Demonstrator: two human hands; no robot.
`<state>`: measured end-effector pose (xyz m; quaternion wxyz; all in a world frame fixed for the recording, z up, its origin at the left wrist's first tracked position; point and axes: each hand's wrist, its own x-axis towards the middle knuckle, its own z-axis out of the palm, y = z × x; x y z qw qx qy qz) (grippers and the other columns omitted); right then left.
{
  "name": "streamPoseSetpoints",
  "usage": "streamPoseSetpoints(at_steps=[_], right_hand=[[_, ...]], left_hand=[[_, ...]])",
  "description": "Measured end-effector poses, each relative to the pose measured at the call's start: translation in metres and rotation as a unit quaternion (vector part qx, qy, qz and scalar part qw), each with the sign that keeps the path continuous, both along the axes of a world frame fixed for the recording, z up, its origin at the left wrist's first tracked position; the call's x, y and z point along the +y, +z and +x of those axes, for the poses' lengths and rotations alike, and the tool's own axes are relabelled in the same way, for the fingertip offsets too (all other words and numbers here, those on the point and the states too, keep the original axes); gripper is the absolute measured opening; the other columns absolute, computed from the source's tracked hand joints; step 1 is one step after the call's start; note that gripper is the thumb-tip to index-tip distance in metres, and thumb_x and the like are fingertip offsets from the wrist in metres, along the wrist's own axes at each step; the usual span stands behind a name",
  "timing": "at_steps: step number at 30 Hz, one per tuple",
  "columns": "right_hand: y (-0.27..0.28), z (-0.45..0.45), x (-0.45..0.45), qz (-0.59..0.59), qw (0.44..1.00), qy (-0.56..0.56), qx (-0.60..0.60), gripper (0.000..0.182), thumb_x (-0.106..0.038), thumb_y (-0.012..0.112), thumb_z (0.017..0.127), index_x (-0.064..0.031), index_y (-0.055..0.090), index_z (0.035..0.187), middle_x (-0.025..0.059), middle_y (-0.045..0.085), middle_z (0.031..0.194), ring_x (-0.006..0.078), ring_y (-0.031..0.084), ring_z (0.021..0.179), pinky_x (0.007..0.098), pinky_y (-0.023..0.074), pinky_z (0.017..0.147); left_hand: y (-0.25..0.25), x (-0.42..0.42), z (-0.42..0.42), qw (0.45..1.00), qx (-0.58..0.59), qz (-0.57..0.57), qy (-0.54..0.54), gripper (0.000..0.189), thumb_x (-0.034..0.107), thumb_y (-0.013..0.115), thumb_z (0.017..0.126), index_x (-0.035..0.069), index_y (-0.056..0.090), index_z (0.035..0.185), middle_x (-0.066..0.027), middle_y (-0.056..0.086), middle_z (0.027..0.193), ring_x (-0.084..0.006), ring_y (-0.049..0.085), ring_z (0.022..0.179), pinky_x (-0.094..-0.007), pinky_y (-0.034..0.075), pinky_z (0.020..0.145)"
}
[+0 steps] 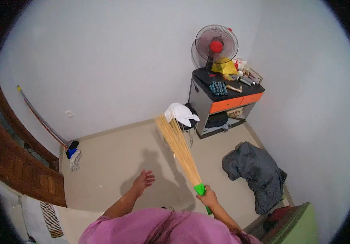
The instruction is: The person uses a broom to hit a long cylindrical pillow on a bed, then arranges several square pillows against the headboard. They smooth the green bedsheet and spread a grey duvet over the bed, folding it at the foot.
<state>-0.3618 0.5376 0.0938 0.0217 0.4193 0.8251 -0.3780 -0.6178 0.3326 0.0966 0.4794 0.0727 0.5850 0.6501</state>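
Observation:
My right hand grips the green plastic handle of a stick broom. The pale bristles point up and away from me, and their tips overlap a white cloth in the view. That cloth lies over a black-seated stool with thin metal legs. Out to the left, over the tiled floor, my left hand holds nothing, its fingers apart and slightly curled.
A cabinet with orange drawers bears a fan, a yellow bag and small items. Dark grey fabric lies heaped on the floor at right. A mop leans left, near a wooden door. Close at right stands a green panel.

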Motion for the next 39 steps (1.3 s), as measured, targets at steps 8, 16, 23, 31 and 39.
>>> streamPoseSetpoints(at_steps=[8, 16, 23, 31, 39], right_hand=[[-0.019, -0.165, 0.123, 0.053, 0.998, -0.032, 0.009, 0.056, -0.025, 0.065, 0.062, -0.0001, 0.041, 0.106, 0.0227, 0.058, 0.088, 0.0369, 0.056, 0.085, 0.0408, 0.0441, 0.074], [-0.090, -0.305, 0.263, 0.070, 0.996, -0.007, -0.048, 0.055, -0.027, 0.062, 0.063, -0.0014, 0.038, 0.104, 0.0223, 0.058, 0.086, 0.0376, 0.056, 0.084, 0.0427, 0.0444, 0.073], [-0.184, -0.377, 0.360, 0.095, 0.992, 0.051, -0.060, 0.052, -0.021, 0.063, 0.064, -0.0039, 0.033, 0.103, 0.0208, 0.056, 0.089, 0.0342, 0.056, 0.086, 0.0419, 0.0453, 0.073], [-0.228, -0.445, 0.407, 0.299, 0.948, 0.090, -0.064, 0.063, -0.016, 0.056, 0.071, -0.0058, 0.026, 0.126, 0.0183, 0.042, 0.103, 0.0337, 0.048, 0.093, 0.0446, 0.0422, 0.077], [-0.294, -0.495, 0.452, 0.368, 0.913, 0.171, 0.046, 0.052, -0.008, 0.049, 0.072, -0.0045, 0.036, 0.122, 0.0151, 0.039, 0.122, 0.0307, 0.036, 0.113, 0.0396, 0.0330, 0.092]], left_hand=[[0.003, 0.089, -0.106, 0.999, 0.021, 0.030, 0.027, 0.058, 0.052, 0.022, 0.088, 0.006, 0.043, 0.116, -0.0081, 0.053, 0.104, -0.0180, 0.051, 0.095, -0.0321, 0.038, 0.082], [-0.003, 0.140, -0.167, 0.991, 0.011, 0.027, 0.133, 0.057, 0.052, 0.023, 0.087, 0.007, 0.045, 0.114, -0.0077, 0.053, 0.104, -0.0187, 0.050, 0.096, -0.0333, 0.037, 0.083], [-0.019, 0.172, -0.186, 0.969, -0.014, -0.043, 0.242, 0.057, 0.052, 0.025, 0.087, 0.006, 0.043, 0.115, -0.0102, 0.051, 0.107, -0.0212, 0.049, 0.099, -0.0362, 0.036, 0.084], [-0.046, 0.174, -0.167, 0.931, -0.089, -0.137, 0.328, 0.063, 0.056, 0.029, 0.084, 0.004, 0.040, 0.118, -0.0130, 0.049, 0.110, -0.0249, 0.048, 0.100, -0.0378, 0.035, 0.086], [-0.052, 0.115, -0.101, 0.898, -0.095, -0.149, 0.404, 0.060, 0.052, 0.027, 0.086, 0.004, 0.040, 0.119, -0.0127, 0.048, 0.113, -0.0237, 0.046, 0.104, -0.0379, 0.035, 0.089]])
